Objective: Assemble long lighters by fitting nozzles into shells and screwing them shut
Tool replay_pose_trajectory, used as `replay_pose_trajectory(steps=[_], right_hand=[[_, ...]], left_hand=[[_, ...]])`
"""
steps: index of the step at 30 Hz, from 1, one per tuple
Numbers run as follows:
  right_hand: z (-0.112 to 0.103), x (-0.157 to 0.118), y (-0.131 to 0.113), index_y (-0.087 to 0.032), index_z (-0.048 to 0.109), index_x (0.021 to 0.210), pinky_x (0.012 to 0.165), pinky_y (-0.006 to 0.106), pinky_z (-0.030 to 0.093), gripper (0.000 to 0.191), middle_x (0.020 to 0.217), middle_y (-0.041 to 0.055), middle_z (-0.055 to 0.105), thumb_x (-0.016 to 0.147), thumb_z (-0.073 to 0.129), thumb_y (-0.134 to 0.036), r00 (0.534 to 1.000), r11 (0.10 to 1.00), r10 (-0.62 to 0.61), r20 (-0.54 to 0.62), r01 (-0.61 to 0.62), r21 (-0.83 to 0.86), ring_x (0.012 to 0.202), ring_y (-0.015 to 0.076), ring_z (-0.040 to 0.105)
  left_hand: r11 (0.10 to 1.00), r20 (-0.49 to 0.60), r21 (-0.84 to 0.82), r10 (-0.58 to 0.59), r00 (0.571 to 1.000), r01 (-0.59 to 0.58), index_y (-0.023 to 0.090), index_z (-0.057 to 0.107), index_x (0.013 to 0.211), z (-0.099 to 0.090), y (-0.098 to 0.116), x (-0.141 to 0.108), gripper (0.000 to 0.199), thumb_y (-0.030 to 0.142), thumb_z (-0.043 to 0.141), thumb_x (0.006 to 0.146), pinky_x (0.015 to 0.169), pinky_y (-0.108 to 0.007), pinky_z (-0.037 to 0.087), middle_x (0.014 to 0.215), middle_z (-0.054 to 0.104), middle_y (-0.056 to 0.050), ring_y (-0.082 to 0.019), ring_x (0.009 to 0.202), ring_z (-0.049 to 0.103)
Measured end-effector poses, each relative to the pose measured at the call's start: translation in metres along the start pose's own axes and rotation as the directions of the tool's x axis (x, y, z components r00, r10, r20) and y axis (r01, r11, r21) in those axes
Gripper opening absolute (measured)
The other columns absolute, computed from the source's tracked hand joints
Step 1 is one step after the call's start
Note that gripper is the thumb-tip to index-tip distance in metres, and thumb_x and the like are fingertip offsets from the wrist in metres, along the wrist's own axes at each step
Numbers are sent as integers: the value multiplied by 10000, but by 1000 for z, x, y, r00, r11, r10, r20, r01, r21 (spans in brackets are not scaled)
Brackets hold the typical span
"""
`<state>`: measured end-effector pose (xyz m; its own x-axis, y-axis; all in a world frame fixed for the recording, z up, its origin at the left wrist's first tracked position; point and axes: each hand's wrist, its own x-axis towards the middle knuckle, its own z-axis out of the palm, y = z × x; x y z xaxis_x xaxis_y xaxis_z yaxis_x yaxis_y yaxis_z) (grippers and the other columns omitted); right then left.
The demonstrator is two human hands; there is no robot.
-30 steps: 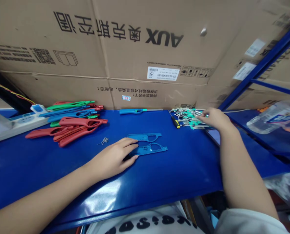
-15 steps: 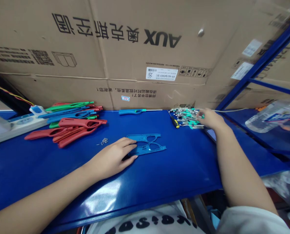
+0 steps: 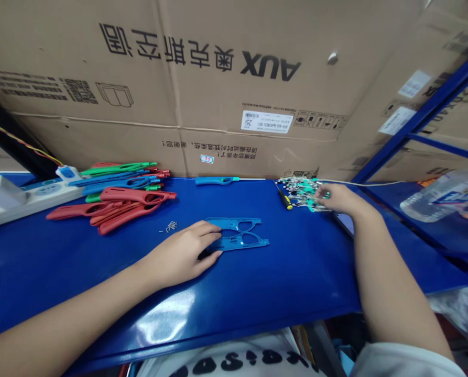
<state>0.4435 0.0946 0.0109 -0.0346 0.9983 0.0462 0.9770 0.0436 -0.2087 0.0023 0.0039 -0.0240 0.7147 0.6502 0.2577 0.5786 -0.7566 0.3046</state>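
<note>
Two blue plastic shell halves (image 3: 243, 242) lie side by side on the blue table (image 3: 289, 277). My left hand (image 3: 190, 248) rests over their left ends, fingers curled on them. At the back right, my right hand (image 3: 338, 198) reaches into a pile of small metal and green parts (image 3: 302, 191). Its fingers are bent at the pile's right side; what they pinch, if anything, is too small to name. A black and yellow screwdriver (image 3: 284, 200) lies against the pile's left side.
Red shells (image 3: 127, 207), with green and blue ones, are heaped at the left beside a power strip (image 3: 29, 201). Small screws (image 3: 171, 226) lie nearby. A blue lighter (image 3: 216, 180) sits against the cardboard (image 3: 202, 110). A phone (image 3: 344, 222) lies by my right wrist.
The view has shifted slightly, so the background sits a little further right. My left hand stays on the blue shells and my right hand remains at the pile.
</note>
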Motion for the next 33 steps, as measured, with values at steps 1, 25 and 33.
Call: replay_pose_trajectory(steps=[1, 25, 33], right_hand=[[1, 1, 1, -213, 610, 836, 681, 349, 451, 55, 941, 113, 720, 791, 640, -221, 1000, 1000, -11, 7, 11, 20, 770, 252, 636], [-14, -10, -35, -187, 574, 1016, 882, 422, 455, 155, 1044, 168, 672, 911, 498, -272, 905, 995, -99, -414, 84, -55, 1019, 321, 588], [8, -26, -101, -219, 523, 987, 785, 403, 496, 104, 934, 96, 648, 957, 483, -310, 803, 852, -401, -442, 504, 142, 854, 263, 624]], left_hand=[[1000, -3, -2, 0, 1000, 0, 185, 686, 1176, 0, 0, 0, 289, 320, 538, 968, 995, -438, 542, 1240, 674, -120, -275, 1153, 627], [999, -8, 45, -6, 1000, 7, 183, 708, 1106, -7, -2, -1, 249, 309, 555, 955, 947, -423, 561, 1186, 692, -112, -271, 1104, 646], [986, -172, -58, -166, 971, 158, 223, 442, 1465, -7, -3, -1, 573, 404, 585, 941, 1056, -443, 505, 1407, 572, -112, -268, 1260, 581]])
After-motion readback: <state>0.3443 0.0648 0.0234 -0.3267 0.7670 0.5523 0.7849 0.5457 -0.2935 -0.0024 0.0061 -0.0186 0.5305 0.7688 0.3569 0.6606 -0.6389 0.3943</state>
